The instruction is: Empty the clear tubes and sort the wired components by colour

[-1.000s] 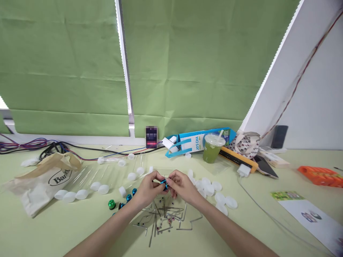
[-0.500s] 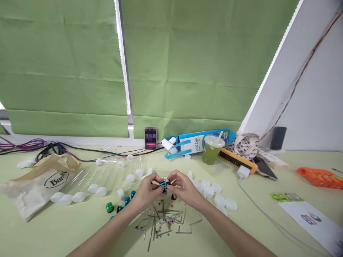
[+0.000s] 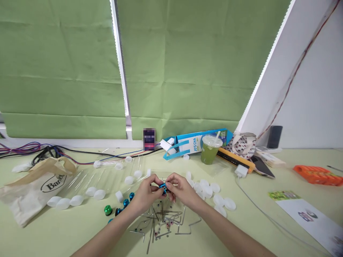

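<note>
Between my two hands, above the middle of the table, is a small blue metal part (image 3: 163, 186). My left hand (image 3: 147, 192) pinches it from the left with thumb and fingers. The fingers of my right hand (image 3: 179, 187) close on its right side; a thin pin stands up there. Below the hands lie scattered metal hex keys (image 3: 166, 216) and tiny screws and beads. Several blue knobs (image 3: 125, 202) and one green knob (image 3: 108, 210) sit beside my left forearm.
White round caps (image 3: 207, 191) lie right of my hands. Clear tubes (image 3: 88, 176) with white caps are at left, near a cloth bag (image 3: 34, 189). Behind stand a green drink cup (image 3: 210, 151) and blue bag (image 3: 184, 144). A white cable (image 3: 257, 207) crosses the right side.
The view has shifted slightly. My right fingers have moved in closer over the blue part, and a dark piece seen below my right fingers no longer shows.
</note>
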{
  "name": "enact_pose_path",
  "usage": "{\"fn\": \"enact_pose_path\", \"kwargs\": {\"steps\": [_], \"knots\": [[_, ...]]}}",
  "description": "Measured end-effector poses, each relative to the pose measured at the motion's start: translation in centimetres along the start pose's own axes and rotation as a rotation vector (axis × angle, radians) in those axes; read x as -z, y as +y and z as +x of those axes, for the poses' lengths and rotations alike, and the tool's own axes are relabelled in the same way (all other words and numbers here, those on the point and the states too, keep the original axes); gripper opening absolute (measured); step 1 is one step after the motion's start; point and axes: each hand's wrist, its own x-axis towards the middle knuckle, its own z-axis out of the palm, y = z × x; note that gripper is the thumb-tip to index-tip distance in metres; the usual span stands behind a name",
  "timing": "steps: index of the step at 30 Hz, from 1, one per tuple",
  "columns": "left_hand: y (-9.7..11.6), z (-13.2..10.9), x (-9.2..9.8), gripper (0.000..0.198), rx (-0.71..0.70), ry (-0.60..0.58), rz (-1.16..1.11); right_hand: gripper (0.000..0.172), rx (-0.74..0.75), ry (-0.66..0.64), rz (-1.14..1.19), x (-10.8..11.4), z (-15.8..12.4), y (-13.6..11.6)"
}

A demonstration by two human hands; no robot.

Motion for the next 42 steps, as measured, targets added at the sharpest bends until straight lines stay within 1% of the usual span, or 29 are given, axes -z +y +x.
{"fn": "enact_pose_path", "kwargs": {"steps": [4, 8, 10, 14, 15, 17, 19, 20, 23, 24, 27, 29, 33, 36, 38, 40, 42], "knots": [[0.09, -0.05, 0.01, 0.018, -0.006, -0.001, 0.007, 0.029, 0.064, -0.012, 0.032, -0.09, -0.17, -0.54], [0.17, -0.18, -0.01, 0.017, 0.005, 0.011, 0.009, 0.03, -0.015, 0.036, 0.058, -0.08, -0.18, -0.7], [0.18, -0.2, -0.04, 0.017, 0.006, 0.001, 0.008, 0.03, -0.026, 0.029, 0.069, -0.01, -0.21, -0.58], [0.12, -0.15, -0.1, 0.018, -0.017, -0.005, -0.001, 0.032, 0.057, 0.026, 0.066, 0.06, -0.25, -0.34], [0.08, -0.13, -0.11, 0.018, -0.022, -0.001, 0.001, 0.032, 0.05, 0.04, 0.059, 0.05, -0.22, -0.28], [-0.04, -0.1, -0.11, 0.018, -0.026, 0.007, 0.008, 0.032, -0.009, 0.065, 0.046, -0.01, -0.11, -0.17], [-0.17, -0.08, -0.08, 0.018, -0.026, 0.015, 0.015, 0.033, -0.047, 0.066, 0.043, -0.03, -0.06, -0.12], [-0.23, -0.08, -0.06, 0.018, -0.026, 0.02, 0.018, 0.033, -0.031, 0.058, 0.04, -0.03, -0.08, -0.14], [-0.25, -0.07, 0.0, 0.019, -0.026, 0.035, 0.02, 0.033, 0.079, 0.052, 0.033, 0.03, -0.19, -0.22], [-0.21, -0.07, 0.0, 0.019, -0.027, 0.039, 0.019, 0.034, 0.081, 0.06, 0.037, 0.05, -0.21, -0.23], [0.04, -0.14, -0.01, 0.019, -0.026, 0.04, 0.011, 0.034, -0.037, 0.063, 0.043, 0.09, -0.21, -0.17], [0.23, -0.19, -0.02, 0.02, -0.015, 0.027, 0.009, 0.034, -0.063, 0.034, 0.042, 0.15, -0.26, -0.22], [0.37, -0.21, -0.02, 0.019, -0.014, 0.025, 0.019, 0.036, 0.047, -0.002, 0.068, 0.2, -0.43, -0.56], [0.22, -0.21, -0.02, 0.017, -0.024, 0.029, 0.03, 0.033, -0.013, 0.036, 0.039, 0.04, -0.35, -0.56], [0.13, -0.25, -0.03, 0.016, -0.027, 0.022, 0.038, 0.031, -0.018, 0.049, 0.016, -0.04, -0.3, -0.49], [0.1, -0.28, -0.05, 0.017, -0.029, 0.021, 0.042, 0.03, 0.05, 0.034, 0.003, -0.04, -0.34, -0.52], [0.15, -0.27, -0.06, 0.017, -0.024, 0.023, 0.04, 0.033, 0.111, 0.033, 0.006, 0.0, -0.39, -0.58]]}}
